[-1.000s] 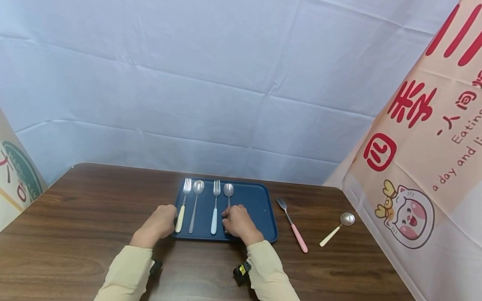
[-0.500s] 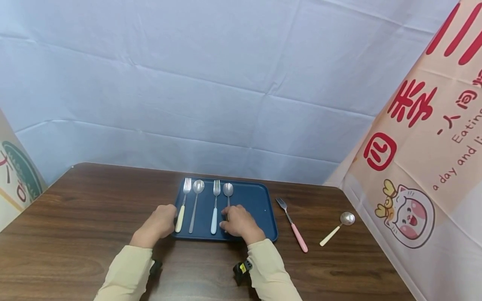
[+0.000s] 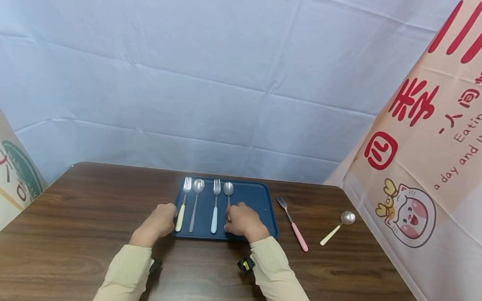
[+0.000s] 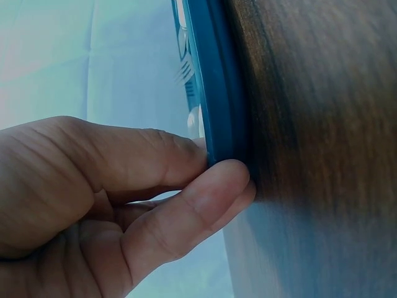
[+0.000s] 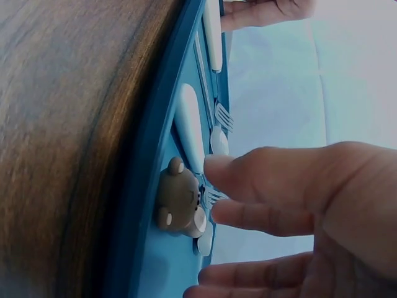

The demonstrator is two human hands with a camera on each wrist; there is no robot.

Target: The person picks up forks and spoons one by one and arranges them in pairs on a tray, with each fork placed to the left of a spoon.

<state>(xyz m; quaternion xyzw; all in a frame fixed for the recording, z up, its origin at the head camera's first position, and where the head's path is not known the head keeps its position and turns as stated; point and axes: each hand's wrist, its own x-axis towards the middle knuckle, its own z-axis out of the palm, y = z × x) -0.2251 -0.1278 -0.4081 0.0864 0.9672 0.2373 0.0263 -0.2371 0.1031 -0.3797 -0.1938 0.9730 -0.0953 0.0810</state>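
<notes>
A blue tray [image 3: 253, 202] holds a fork with a pale yellow handle [image 3: 180, 217], a long metal spoon [image 3: 198, 186], a fork with a light blue handle [image 3: 214, 219] and a smaller spoon [image 3: 228, 189]. My left hand [image 3: 162, 218] pinches the tray's left rim between thumb and fingers, clear in the left wrist view. Over the smaller spoon's handle end hovers my right hand [image 3: 241, 218]. In the right wrist view its fingers [image 5: 260, 214] are spread apart, holding nothing. A brown bear figure [image 5: 178, 200] shows there at the spoon's handle end.
Right of the tray, a fork with a pink handle [image 3: 298, 236] lies on the brown wooden table [image 3: 94, 209]. Farther right is a spoon with a cream handle [image 3: 330, 235]. White cloth [image 3: 188, 104] hangs behind, and a printed banner [image 3: 414, 167] slopes at right.
My right hand has opened off the smaller spoon's handle and shifted slightly right. The left hand keeps its place at the tray rim, and the cutlery lies as before.
</notes>
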